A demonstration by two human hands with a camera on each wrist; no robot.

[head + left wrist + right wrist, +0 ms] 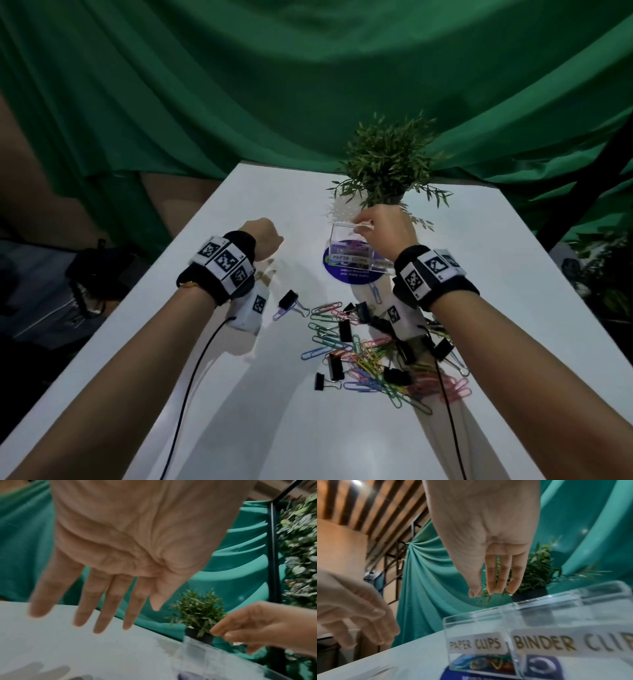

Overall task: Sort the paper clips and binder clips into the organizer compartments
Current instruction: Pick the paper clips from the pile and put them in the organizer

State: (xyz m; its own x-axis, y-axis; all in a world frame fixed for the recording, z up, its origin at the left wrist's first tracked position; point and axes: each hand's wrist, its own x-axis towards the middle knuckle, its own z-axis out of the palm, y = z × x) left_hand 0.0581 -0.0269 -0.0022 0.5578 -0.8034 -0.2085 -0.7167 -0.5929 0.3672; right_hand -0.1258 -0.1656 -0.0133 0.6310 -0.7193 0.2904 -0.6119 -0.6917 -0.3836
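Right hand [481, 536] fingers straight above organizer [539, 626], left hand [120, 540] spread, holding nothing.

My right hand [481, 534] hangs above the clear organizer [539, 626], fingers [503, 574] straight and pointing down, thumb close beside them, holding nothing I can see. The left compartment, labelled PAPER CLIPS, has coloured paper clips [486, 662] on its floor; the right one reads BINDER CLIPS. My left hand [351, 615] hovers at the left, fingers loose. Beyond the organizer stands a small potted plant [537, 572] before a green curtain [423, 588]
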